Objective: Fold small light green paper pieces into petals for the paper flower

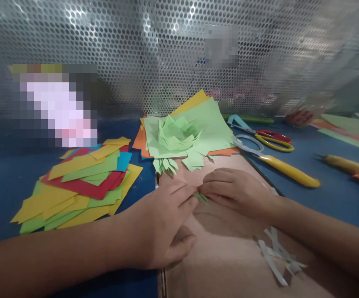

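My left hand (163, 223) and my right hand (238, 189) meet over a brown board (210, 260). Between their fingertips is a small folded piece of green paper (203, 198), mostly covered by the fingers. Both hands have their fingers bent and pressed onto it. Just beyond them lie several small folded green paper pieces (166, 165) and some flat green paper pieces (194, 159). Farther back, a ring of folded green paper (179, 142) with pointed tips rests on a stack of green sheets (219, 128).
Left of the board is a pile of coloured paper pieces (83, 190). On the right lie red-and-yellow scissors (274, 140), a yellow-handled tool with a metal ring (288, 169) and a yellow cutter (350, 165). White paper strips (275, 256) sit near my right forearm. A perforated silvery sheet (120, 49) stands behind.
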### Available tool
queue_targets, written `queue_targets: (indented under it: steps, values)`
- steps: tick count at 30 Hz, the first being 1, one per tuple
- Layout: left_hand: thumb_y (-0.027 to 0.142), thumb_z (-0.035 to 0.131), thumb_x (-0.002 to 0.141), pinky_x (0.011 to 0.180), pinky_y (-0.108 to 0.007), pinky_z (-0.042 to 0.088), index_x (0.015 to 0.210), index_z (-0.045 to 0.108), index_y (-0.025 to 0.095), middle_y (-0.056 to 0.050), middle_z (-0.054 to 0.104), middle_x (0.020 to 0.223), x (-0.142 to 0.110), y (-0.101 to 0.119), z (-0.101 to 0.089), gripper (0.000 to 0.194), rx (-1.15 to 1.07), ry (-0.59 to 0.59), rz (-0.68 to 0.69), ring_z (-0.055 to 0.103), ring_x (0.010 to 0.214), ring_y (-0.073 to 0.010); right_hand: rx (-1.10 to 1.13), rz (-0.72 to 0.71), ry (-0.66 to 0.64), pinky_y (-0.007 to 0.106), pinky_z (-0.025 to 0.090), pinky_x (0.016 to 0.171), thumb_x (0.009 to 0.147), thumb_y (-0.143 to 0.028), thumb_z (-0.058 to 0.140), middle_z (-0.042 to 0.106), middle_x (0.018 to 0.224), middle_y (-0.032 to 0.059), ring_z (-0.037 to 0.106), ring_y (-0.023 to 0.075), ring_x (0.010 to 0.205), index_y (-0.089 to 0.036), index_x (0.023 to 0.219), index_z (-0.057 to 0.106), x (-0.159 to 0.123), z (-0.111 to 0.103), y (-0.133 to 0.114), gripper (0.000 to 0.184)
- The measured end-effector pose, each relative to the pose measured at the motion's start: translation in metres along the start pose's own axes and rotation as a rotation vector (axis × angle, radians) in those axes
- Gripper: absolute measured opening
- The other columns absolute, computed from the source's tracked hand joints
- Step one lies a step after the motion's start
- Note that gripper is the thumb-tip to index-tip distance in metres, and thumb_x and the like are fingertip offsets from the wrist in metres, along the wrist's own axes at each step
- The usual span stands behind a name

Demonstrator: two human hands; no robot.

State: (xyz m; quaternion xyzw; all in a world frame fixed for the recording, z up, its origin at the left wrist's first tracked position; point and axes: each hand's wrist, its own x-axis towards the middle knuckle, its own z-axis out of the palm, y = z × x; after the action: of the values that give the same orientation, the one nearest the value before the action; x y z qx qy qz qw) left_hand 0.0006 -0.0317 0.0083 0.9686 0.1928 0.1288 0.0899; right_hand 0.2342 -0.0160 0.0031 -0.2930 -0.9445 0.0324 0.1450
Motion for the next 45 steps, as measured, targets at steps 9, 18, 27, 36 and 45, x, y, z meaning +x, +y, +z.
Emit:
queue_targets:
  steps: [9, 18, 27, 36, 45]
  values:
    - [0.038, 0.046, 0.084, 0.098, -0.044, 0.037, 0.115, 0.056, 0.002, -0.021, 0.055, 0.118, 0.0, 0.0, -0.001, 0.049, 0.008, -0.02, -0.013, 0.048, 0.111, -0.0323, -0.089, -0.168, -0.051, 0.029, 0.045, 0.071, 0.095, -0.015, 0.032, 0.067, 0.09, 0.0084, 0.057, 0.0174, 0.08, -0.015, 0.097, 0.064, 0.001, -0.004, 0.005, 0.032]
    - [0.035, 0.05, 0.081, 0.096, -0.043, 0.039, 0.112, 0.057, 0.006, -0.018, 0.055, 0.118, 0.003, 0.001, -0.003, 0.042, -0.052, -0.012, -0.018, 0.047, 0.111, -0.0298, -0.13, -0.232, -0.148, 0.031, 0.049, 0.073, 0.094, -0.013, 0.028, 0.066, 0.096, 0.0104, 0.057, 0.0185, 0.084, -0.012, 0.104, 0.062, 0.003, -0.015, 0.009, 0.036]
    - [0.034, 0.051, 0.081, 0.102, -0.041, 0.034, 0.118, 0.054, 0.004, -0.017, 0.052, 0.124, 0.0, -0.002, 0.001, 0.047, -0.079, 0.028, 0.002, 0.043, 0.117, -0.0292, 0.096, -0.107, -0.037, 0.027, 0.046, 0.078, 0.091, -0.014, 0.041, 0.066, 0.097, 0.0074, 0.057, 0.0151, 0.088, -0.017, 0.1, 0.065, -0.001, -0.009, 0.012, 0.025]
    - [0.032, 0.049, 0.083, 0.102, -0.042, 0.035, 0.118, 0.053, 0.003, -0.018, 0.052, 0.123, 0.0, 0.0, 0.002, 0.046, -0.065, 0.006, 0.027, 0.046, 0.114, -0.0288, 0.155, 0.29, 0.058, 0.022, 0.04, 0.061, 0.079, -0.008, 0.053, 0.064, 0.071, 0.0, 0.055, 0.0119, 0.067, -0.018, 0.08, 0.066, 0.006, -0.003, -0.01, 0.016]
    - [0.029, 0.046, 0.083, 0.099, -0.045, 0.037, 0.113, 0.054, 0.004, -0.019, 0.056, 0.115, 0.001, 0.001, 0.003, 0.039, -0.083, 0.016, 0.037, 0.048, 0.111, -0.0293, 0.191, 0.455, 0.002, 0.021, 0.037, 0.055, 0.073, -0.009, 0.054, 0.06, 0.069, -0.0006, 0.051, 0.0111, 0.06, -0.018, 0.077, 0.063, 0.014, -0.001, -0.019, 0.014]
